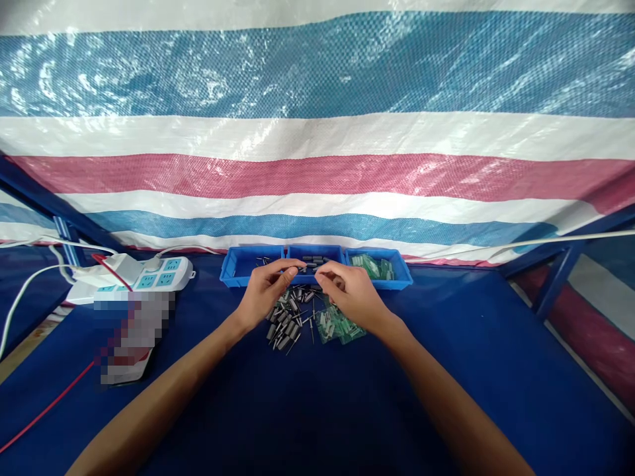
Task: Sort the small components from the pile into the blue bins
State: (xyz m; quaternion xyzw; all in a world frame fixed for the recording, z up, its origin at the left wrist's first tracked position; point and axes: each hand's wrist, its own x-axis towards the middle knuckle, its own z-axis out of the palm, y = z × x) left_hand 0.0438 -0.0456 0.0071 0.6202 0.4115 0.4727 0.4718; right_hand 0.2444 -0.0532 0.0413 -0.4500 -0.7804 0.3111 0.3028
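Observation:
My left hand point(268, 285) is closed in a pinch, thumb against forefinger, at the front of the middle blue bin point(316, 250). A small dark and metallic piece point(303, 268) shows at its fingertips, too small to name. Facing it, my right hand point(353, 291) is also pinched, its fingertips a little apart from the left ones; what they hold is hidden. Below the hands lies a pile of grey cylindrical parts with thin metal pins point(284, 327). Beside it, partly under my right hand, are several small green pieces point(342, 325) like circuit boards.
A left blue bin point(243, 268) holds a few pins; a right blue bin point(397, 283) holds green pieces. At left are a white power strip point(169, 272) with plugs, a red cable point(59, 400) and a blurred phone-like object point(131, 370). A striped sheet point(317, 175) hangs behind.

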